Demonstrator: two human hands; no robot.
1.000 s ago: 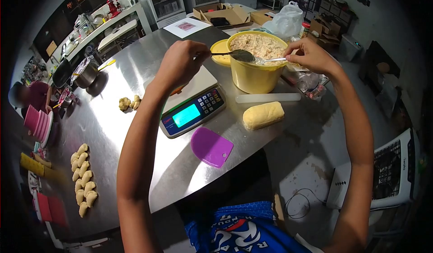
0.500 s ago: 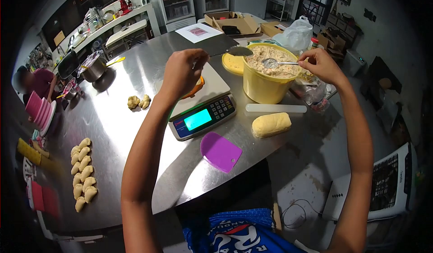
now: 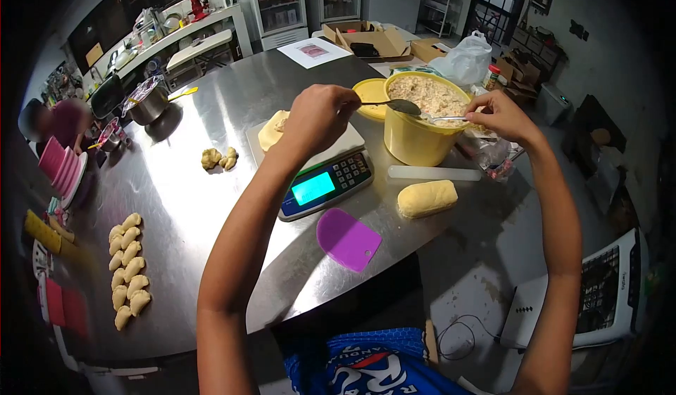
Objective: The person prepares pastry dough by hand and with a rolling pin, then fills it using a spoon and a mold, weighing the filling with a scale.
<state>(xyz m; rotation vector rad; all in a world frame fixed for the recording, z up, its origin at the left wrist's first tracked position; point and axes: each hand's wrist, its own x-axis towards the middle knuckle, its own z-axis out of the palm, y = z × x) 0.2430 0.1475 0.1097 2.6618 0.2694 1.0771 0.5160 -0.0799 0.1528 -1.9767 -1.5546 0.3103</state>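
Above the scale [image 3: 348,145], my left hand [image 3: 324,117] pinches a spoon [image 3: 403,106] whose bowl reaches over the near rim of the yellow bucket [image 3: 422,138]. A crumbly pale filling [image 3: 431,92] sits high inside that bucket. My right hand [image 3: 503,117] grips a second spoon [image 3: 448,118] at the bucket's right side, and the two spoon ends meet or overlap at the rim. On the scale's plate lies a piece of dough [image 3: 270,136] with some filling on top, partly hidden by my left hand.
Nearer me are a purple scraper [image 3: 348,240], a dough block [image 3: 427,199] and a white rolling pin [image 3: 434,174]. Dough scraps [image 3: 218,158] lie left of the scale. Folded pastries [image 3: 129,272] line the table's left side. A person [image 3: 60,124] is at the far left.
My left hand has moved right, bringing its spoon down to the bucket rim beside the right-hand spoon. The dough with filling on the scale has come into view.
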